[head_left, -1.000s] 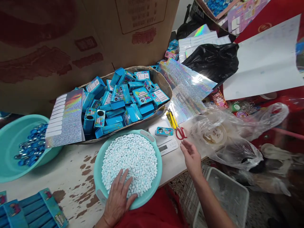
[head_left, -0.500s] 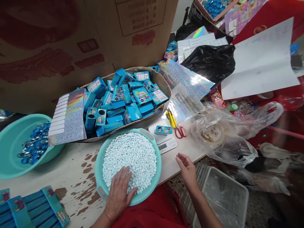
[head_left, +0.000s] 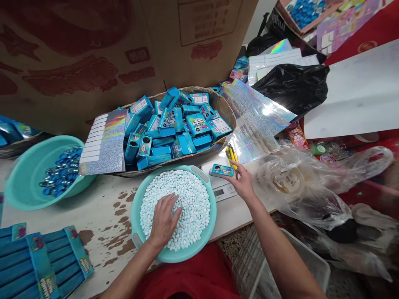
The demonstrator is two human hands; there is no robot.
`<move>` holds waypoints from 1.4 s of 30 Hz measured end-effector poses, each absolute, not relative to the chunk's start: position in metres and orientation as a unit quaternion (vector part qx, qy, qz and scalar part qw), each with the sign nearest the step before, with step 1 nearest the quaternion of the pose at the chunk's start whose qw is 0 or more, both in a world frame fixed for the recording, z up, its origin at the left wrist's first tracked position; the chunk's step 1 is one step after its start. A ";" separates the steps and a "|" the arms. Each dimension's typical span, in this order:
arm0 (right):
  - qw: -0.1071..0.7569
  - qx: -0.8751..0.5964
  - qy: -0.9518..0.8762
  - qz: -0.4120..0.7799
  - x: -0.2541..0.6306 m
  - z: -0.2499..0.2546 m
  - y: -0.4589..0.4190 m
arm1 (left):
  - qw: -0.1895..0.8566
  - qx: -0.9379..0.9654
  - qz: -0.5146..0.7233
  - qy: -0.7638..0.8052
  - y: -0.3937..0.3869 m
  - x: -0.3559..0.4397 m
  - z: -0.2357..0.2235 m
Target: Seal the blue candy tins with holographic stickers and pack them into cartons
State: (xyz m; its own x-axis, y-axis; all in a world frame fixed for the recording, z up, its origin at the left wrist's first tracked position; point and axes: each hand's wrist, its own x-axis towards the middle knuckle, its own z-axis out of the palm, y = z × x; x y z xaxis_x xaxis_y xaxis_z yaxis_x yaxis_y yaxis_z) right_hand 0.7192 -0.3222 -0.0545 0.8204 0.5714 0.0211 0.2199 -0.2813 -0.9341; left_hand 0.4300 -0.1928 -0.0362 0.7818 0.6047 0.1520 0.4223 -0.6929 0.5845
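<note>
A teal basin full of small white-blue candies stands at the table's near edge. My left hand lies in the candies with its fingers curled into the pile. Just right of the basin a small blue tin rests on a white digital scale. My right hand reaches over the scale and its fingers touch the right end of that tin. Whether it grips the tin I cannot tell.
A woven tray heaped with blue tins sits behind the basin, with a holographic label sheet leaning on it. A second teal basin of blue caps is at left. Cardboard boxes, plastic bags and a white basket crowd around.
My right hand moved forward from the table's edge up to the tin on the scale. My left hand slid further into the candies. The view shifted slightly, so everything sits more to the right.
</note>
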 end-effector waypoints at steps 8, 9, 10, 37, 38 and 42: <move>0.503 -0.739 -0.446 0.052 0.668 0.049 -0.309 | 0.737 0.427 0.186 0.491 -0.191 0.476 0.027; 0.483 -0.727 -0.485 0.047 0.659 0.059 -0.308 | 0.779 0.351 0.197 0.482 -0.190 0.484 0.035; 0.463 -0.717 -0.519 0.050 0.650 0.065 -0.306 | 0.807 0.292 0.202 0.471 -0.188 0.492 0.041; 0.554 -0.597 -0.441 0.376 0.537 0.020 -0.264 | 0.786 0.401 0.184 0.432 -0.187 0.383 0.057; 0.551 -0.589 -0.449 0.384 0.527 0.021 -0.262 | 0.779 0.417 0.186 0.429 -0.187 0.370 0.059; 0.562 -0.581 -0.448 0.382 0.477 0.029 -0.257 | 0.659 0.584 0.167 0.444 -0.192 0.308 0.077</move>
State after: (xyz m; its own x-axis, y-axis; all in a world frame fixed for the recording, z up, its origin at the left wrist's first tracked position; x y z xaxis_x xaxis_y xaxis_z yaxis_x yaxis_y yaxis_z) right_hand 0.4765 -0.2571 0.0291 0.3073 0.9498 0.0588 0.0914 0.0320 -0.9953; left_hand 0.3084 -0.1918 0.0770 0.5491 0.7390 -0.3903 0.2987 0.2626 0.9175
